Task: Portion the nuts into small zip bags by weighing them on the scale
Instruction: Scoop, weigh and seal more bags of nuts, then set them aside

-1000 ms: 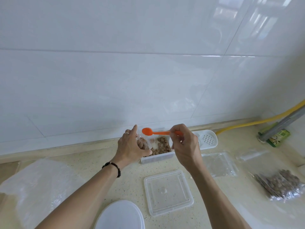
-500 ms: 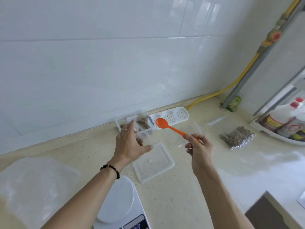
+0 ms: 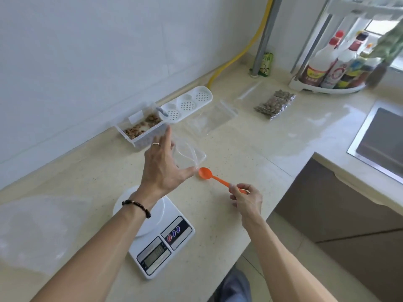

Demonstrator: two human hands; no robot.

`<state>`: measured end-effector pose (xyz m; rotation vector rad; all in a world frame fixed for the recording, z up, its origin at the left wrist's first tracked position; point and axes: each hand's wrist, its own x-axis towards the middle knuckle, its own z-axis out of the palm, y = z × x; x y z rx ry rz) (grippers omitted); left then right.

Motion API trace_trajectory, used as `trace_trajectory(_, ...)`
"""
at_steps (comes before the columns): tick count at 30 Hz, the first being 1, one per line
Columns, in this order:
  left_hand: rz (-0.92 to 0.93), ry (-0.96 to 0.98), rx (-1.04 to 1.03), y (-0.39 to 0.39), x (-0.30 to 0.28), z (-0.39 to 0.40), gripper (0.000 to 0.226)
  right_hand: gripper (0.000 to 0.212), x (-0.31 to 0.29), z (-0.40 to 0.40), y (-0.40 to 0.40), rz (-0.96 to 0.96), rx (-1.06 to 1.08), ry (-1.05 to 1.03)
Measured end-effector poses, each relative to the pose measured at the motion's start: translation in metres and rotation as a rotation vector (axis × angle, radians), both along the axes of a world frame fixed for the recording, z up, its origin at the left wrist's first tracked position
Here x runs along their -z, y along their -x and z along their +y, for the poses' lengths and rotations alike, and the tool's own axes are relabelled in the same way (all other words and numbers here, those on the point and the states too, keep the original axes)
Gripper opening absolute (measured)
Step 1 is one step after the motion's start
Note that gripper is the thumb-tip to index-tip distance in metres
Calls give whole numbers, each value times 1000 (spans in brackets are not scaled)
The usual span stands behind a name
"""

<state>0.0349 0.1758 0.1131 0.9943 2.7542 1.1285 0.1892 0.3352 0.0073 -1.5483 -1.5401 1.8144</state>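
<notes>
My left hand (image 3: 163, 166) hovers above the counter, fingers spread, with a thin clear zip bag (image 3: 185, 152) between thumb and fingers; it blends into a clear lid (image 3: 201, 156) lying beneath, so the grip is hard to make out. My right hand (image 3: 246, 198) pinches the handle of an orange spoon (image 3: 206, 173), whose bowl looks empty, just right of my left thumb. A clear box of nuts (image 3: 141, 129) stands by the wall. The white scale (image 3: 157, 234) sits under my left wrist, its platform bare.
A filled bag of nuts (image 3: 275, 103) and an empty zip bag (image 3: 209, 120) lie to the right. A white perforated tray (image 3: 187, 103) sits by the wall. Bottles stand in a rack (image 3: 331, 68); a sink (image 3: 381, 138) is at right. Clear plastic sheeting (image 3: 32, 232) lies at left.
Both hands have drawn back from the nut box toward the scale. The spoon has moved down and right, and my view has swung right, bringing the scale fully into sight.
</notes>
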Motion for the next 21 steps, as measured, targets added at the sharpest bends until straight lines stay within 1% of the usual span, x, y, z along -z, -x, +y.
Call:
trace_trajectory(5, -2, 9, 18, -10, -6, -6, 122, 44, -3, 1, -7, -146, -148, -141)
trace_trajectory(7, -6, 8, 23, -10, -9, -9, 123, 56, -14, 2, -3, -252, -212, -218)
trace_trajectory(8, -7, 7, 25, -10, -9, -12, 123, 61, -21, 2, 0, -273, -220, -247)
trace_trajectory(9, -11, 7, 25, -10, -10, -14, 124, 61, -29, 3, 5, -252, -229, -280)
trace_trajectory(10, -15, 6, 21, -10, -11, -16, 124, 56, -45, 0, 11, -198, -247, -305)
trace_trajectory(12, -38, 5, 12, -12, -14, -20, 125, 48, -80, -7, 29, -15, -340, -319)
trace_trajectory(13, -53, 0, 7, -14, -16, -21, 125, 43, -97, -11, 39, 91, -418, -310)
trace_trajectory(15, -70, -19, -1, -15, -20, -25, 125, 34, -129, -24, 60, 228, -590, -303)
trace_trajectory(17, -61, -48, 1, -14, -26, -30, 125, 20, -144, -35, 80, 241, -706, -388)
trace_trajectory(18, -52, -64, 1, -12, -28, -33, 124, 12, -147, -40, 88, 211, -742, -439)
trace_trajectory(19, -48, -71, 5, -11, -30, -37, 123, 4, -148, -44, 94, 214, -775, -447)
trace_trajectory(21, -62, -88, 12, -9, -32, -49, 127, 14, -153, -50, 99, 241, -838, -423)
